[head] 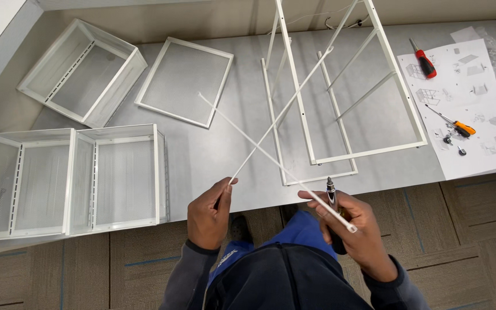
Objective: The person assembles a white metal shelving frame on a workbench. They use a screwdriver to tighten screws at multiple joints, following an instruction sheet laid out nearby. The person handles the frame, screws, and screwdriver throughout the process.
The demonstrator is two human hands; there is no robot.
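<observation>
Grey table (pixel 213 149) sitting on brown carpet squares (pixel 87 270) (thin blue lines running through them); pale wall strip (pixel 144 4) showing behind.

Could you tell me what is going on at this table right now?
A person holds two thin white rods crossed in an X above a grey table. The left hand pinches one rod's end; the right hand grips the other rod plus a screwdriver. A white wire frame, mesh baskets and an instruction sheet lie around.

Lying on the grey surface (pixel 225 155): three mesh baskets (pixel 70 181), a mesh panel (pixel 183 81), a white frame (pixel 345 103), an instruction sheet (pixel 477 115), two screwdrivers (pixel 424 60).
</observation>
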